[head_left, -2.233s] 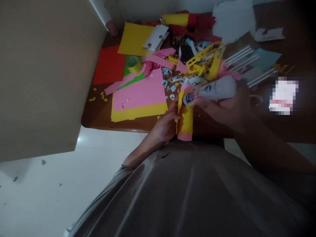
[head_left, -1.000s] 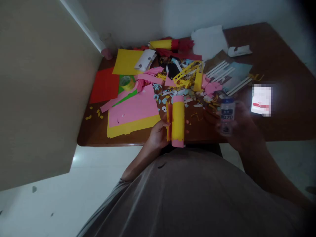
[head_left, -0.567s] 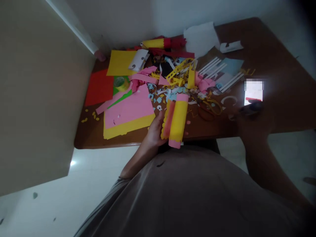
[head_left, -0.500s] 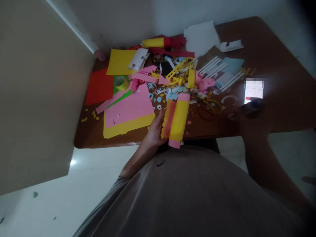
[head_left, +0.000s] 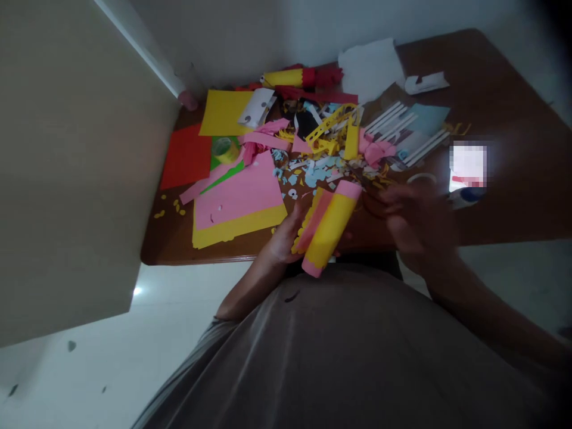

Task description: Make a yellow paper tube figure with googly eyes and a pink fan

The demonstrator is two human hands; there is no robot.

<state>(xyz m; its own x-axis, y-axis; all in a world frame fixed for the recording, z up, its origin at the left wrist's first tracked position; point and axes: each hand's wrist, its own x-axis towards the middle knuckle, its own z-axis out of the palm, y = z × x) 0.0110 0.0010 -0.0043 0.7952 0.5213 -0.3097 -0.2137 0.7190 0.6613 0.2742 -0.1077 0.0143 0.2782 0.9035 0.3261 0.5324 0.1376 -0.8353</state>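
At the table, left hand clasps a yellow tube; blurred right hand hangs half open, empty.

A paper roll is held by the left hand over the front edge of the table, tilted so that its far end is leaned to the right and its near end is pointed toward the body. Its middle is wrapped in yellow, and pink is left showing at both ends. Along its left side a yellow flap with a scalloped edge is left standing open, its inner strip coloured salmon (a bare join can be seen there). On the table, well apart to the right, a bottle is laid on its side, its blue cap turned to the right.
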